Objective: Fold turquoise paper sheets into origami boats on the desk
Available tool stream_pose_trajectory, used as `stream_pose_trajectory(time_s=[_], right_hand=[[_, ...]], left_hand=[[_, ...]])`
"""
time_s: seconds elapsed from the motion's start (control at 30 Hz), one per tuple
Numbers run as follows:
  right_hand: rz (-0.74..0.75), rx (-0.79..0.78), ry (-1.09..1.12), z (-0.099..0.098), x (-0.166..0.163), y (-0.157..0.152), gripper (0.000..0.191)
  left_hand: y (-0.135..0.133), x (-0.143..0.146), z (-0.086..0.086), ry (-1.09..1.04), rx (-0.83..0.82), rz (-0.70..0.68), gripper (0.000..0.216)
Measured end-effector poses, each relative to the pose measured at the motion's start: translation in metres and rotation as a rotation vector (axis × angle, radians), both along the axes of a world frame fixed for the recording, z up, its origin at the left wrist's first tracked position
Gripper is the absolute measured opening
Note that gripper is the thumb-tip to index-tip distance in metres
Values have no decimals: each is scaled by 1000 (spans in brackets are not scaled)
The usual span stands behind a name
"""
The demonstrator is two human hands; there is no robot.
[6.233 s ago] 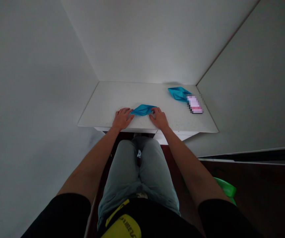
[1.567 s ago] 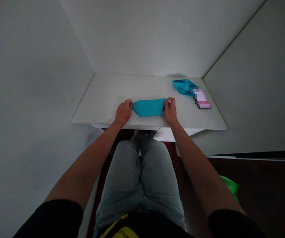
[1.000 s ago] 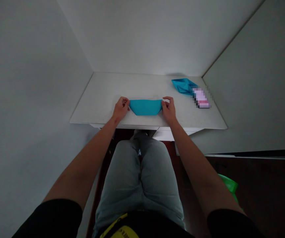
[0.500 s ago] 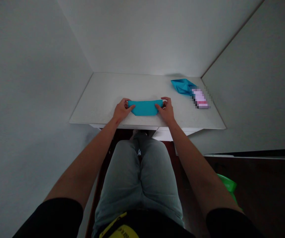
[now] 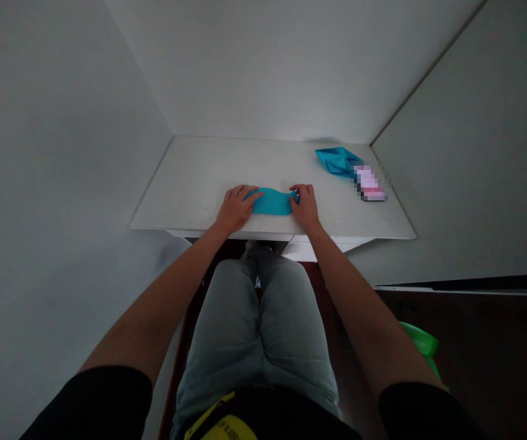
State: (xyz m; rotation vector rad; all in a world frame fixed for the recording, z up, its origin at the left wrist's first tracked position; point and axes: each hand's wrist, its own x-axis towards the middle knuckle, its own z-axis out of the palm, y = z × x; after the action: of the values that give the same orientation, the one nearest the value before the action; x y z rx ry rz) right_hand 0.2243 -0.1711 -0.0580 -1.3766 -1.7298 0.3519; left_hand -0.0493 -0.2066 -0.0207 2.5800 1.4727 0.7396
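Observation:
A folded blue paper piece (image 5: 273,202) lies on the white desk (image 5: 199,183) near its front edge. My left hand (image 5: 237,208) rests on the paper's left end with fingers stretched flat over it. My right hand (image 5: 305,205) pinches the paper's right end with curled fingers. The middle of the paper bulges slightly between the two hands.
A second folded blue paper shape (image 5: 336,160) sits at the desk's back right, beside a blurred pink-and-white object (image 5: 369,184). White walls close in the desk on the left, back and right. A green object (image 5: 421,342) sits on the dark floor at the right.
The hands have moved closer together and pressed the paper down onto the desk. The left hand went from pinching the end to lying flat on it.

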Motion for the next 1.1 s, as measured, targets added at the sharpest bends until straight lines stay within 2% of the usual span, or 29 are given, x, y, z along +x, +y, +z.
stream_pose_trajectory(time_s=[0.1, 0.2, 0.37, 0.5, 0.6, 0.7, 0.83, 1.0, 1.1], right_hand=[[-8, 9, 8, 0, 1, 1, 28], [-11, 31, 40, 1, 4, 2, 25], [16, -8, 202, 5, 4, 1, 17], [103, -93, 437, 4, 4, 0, 30], [124, -146, 553, 5, 6, 1, 40], [102, -180, 561, 7, 8, 1, 43], [80, -185, 527, 11, 9, -2, 46], [155, -209, 498, 12, 11, -2, 50], [133, -195, 481, 12, 9, -2, 48]], left_hand=[[-7, 9, 0, 102, -75, -201, 54], [-8, 13, -2, 136, -149, -232, 59], [-5, 13, -3, 54, -144, -144, 59], [-4, 12, -6, -24, -110, -49, 61], [-4, 12, -6, -48, -102, -46, 50], [-6, 12, -6, -82, -105, -58, 38], [-5, 13, -6, -117, -105, -56, 32], [-3, 14, -9, -165, -103, 65, 32], [1, 12, -11, -301, -119, 136, 28]])
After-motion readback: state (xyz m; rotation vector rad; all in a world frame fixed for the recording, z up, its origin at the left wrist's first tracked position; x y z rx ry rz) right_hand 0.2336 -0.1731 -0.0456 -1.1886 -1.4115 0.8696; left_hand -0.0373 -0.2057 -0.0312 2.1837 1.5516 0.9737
